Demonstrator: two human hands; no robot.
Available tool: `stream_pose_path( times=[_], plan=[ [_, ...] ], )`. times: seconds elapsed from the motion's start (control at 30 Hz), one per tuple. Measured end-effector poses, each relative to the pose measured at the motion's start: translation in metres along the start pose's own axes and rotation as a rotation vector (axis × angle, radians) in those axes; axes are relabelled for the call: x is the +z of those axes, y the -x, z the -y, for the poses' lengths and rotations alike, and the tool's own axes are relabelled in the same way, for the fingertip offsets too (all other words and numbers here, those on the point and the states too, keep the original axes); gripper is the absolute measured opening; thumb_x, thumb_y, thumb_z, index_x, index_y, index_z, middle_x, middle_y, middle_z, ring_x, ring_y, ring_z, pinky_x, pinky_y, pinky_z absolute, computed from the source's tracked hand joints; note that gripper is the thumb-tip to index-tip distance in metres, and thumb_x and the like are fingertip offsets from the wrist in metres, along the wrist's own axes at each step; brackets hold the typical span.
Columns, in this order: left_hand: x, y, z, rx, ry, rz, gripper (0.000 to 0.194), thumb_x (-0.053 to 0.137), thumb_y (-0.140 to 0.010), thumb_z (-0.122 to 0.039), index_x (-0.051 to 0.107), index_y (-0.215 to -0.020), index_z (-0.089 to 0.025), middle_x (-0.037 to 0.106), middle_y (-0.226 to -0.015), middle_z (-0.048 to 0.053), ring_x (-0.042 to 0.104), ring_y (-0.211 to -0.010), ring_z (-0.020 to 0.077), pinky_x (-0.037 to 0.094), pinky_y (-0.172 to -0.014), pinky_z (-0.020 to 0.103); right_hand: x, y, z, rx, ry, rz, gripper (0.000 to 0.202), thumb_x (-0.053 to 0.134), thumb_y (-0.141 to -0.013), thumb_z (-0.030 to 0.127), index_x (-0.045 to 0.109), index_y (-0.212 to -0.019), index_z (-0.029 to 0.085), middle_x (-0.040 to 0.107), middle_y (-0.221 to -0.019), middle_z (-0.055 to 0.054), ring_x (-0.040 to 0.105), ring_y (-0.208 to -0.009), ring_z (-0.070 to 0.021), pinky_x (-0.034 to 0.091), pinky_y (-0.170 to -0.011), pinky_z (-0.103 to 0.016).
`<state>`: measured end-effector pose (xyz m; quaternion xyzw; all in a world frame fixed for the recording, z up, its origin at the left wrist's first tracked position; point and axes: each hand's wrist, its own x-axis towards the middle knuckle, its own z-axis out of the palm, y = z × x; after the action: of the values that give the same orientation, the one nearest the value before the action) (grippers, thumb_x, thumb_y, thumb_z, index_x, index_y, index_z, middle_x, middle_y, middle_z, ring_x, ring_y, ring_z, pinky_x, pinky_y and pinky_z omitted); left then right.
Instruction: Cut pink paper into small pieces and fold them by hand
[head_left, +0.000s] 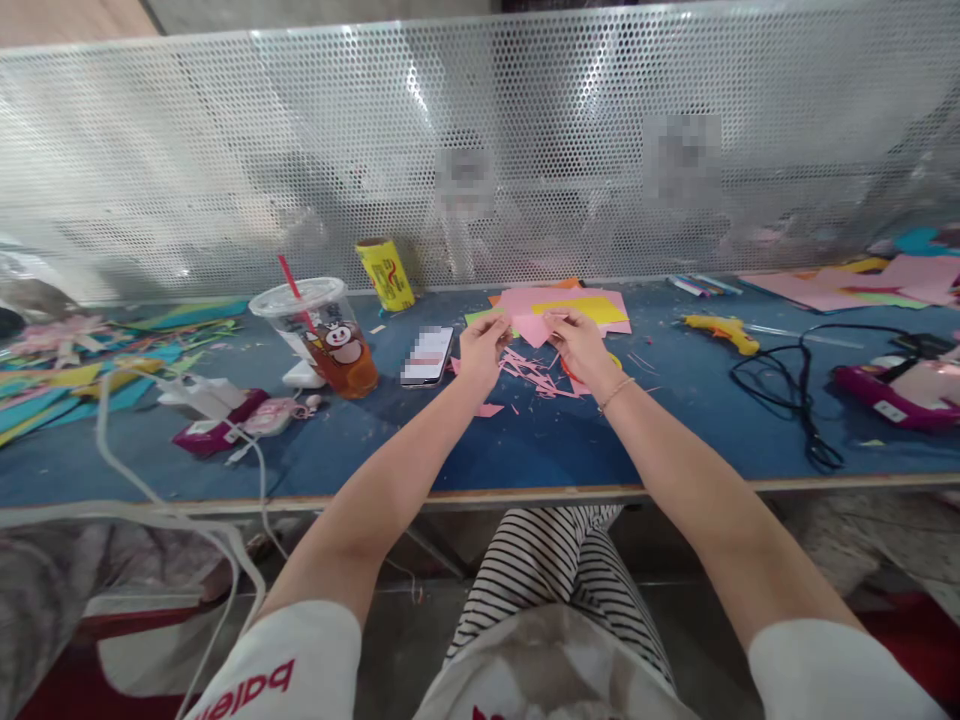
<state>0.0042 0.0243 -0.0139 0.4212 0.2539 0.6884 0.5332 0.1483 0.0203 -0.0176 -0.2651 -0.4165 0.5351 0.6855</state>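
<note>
Both my hands are over the blue table, pinching a small piece of pink paper between them. My left hand has its fingers closed on the paper's left edge. On the right edge, the thumb and fingers of my right hand are pressed together. Just behind lie stacked coloured sheets, with a yellow sheet on top of pink ones. Thin pink paper strips are scattered below the hands. Orange and yellow loops show partly behind my right hand; what they belong to is hidden.
Left of my hands are a phone, a drink cup with a red straw and a yellow tube. A purple power strip trails white cables. At right lie a yellow glue gun and black cable. Perforated metal screen stands behind.
</note>
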Motion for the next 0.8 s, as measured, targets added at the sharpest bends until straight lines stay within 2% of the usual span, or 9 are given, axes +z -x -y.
stream_pose_path(
  times=[0.2, 0.3, 0.43, 0.53, 0.63, 0.8],
  plan=[
    [-0.005, -0.004, 0.0, -0.1, -0.089, 0.024, 0.018, 0.075, -0.054, -0.022, 0.061, -0.062, -0.014, 0.057, -0.058, -0.002, 0.052, -0.056, 0.006, 0.044, -0.06, 0.021, -0.004, -0.004, -0.001, -0.043, 0.131, -0.052, 0.029, 0.076, -0.054, 0.033, 0.062, -0.074, 0.018, 0.06, -0.069, 0.002, 0.057, -0.065, -0.0114, 0.05, -0.065, -0.028],
    [-0.01, -0.007, 0.002, -0.113, -0.295, 0.094, 0.018, 0.073, -0.056, -0.025, 0.061, -0.061, -0.014, 0.056, -0.056, -0.002, 0.05, -0.054, 0.0069, 0.041, -0.058, 0.022, -0.013, -0.01, -0.002, -0.101, 0.371, -0.04, 0.023, 0.07, -0.06, 0.033, 0.065, -0.076, 0.017, 0.06, -0.065, 0.001, 0.054, -0.06, -0.0118, 0.046, -0.061, -0.028],
    [-0.013, -0.009, 0.004, -0.032, -0.591, 0.21, 0.02, 0.071, -0.059, -0.031, 0.065, -0.064, -0.013, 0.056, -0.057, -0.001, 0.045, -0.053, 0.007, 0.035, -0.056, 0.023, -0.019, -0.013, -0.001, -0.183, 0.658, 0.01, 0.015, 0.065, -0.065, 0.029, 0.066, -0.073, 0.016, 0.06, -0.065, 0.0, 0.053, -0.061, -0.012, 0.043, -0.063, -0.028],
    [-0.012, -0.007, 0.004, 0.018, -0.725, 0.318, 0.026, 0.07, -0.061, -0.037, 0.067, -0.067, -0.012, 0.058, -0.06, 0.0, 0.044, -0.056, 0.0079, 0.033, -0.057, 0.024, -0.016, -0.01, 0.001, -0.196, 0.723, 0.106, 0.012, 0.063, -0.066, 0.027, 0.065, -0.071, 0.017, 0.063, -0.071, -0.001, 0.054, -0.065, -0.0123, 0.042, -0.066, -0.028],
    [-0.011, -0.003, 0.003, 0.032, -0.825, 0.384, 0.03, 0.068, -0.063, -0.043, 0.068, -0.067, -0.012, 0.055, -0.059, -0.001, 0.04, -0.054, 0.0073, 0.03, -0.054, 0.023, -0.012, -0.006, 0.003, -0.161, 0.791, 0.197, 0.014, 0.063, -0.067, 0.028, 0.067, -0.072, 0.016, 0.062, -0.066, -0.001, 0.052, -0.062, -0.0122, 0.039, -0.062, -0.027],
    [-0.009, 0.0, 0.0, 0.045, -0.886, 0.364, 0.034, 0.067, -0.063, -0.047, 0.067, -0.063, -0.013, 0.052, -0.056, -0.002, 0.037, -0.052, 0.0068, 0.027, -0.052, 0.024, -0.012, -0.004, 0.001, -0.153, 0.743, 0.227, 0.017, 0.065, -0.067, 0.033, 0.066, -0.067, 0.017, 0.063, -0.067, -0.001, 0.052, -0.063, -0.0123, 0.039, -0.062, -0.027]
  ],
)
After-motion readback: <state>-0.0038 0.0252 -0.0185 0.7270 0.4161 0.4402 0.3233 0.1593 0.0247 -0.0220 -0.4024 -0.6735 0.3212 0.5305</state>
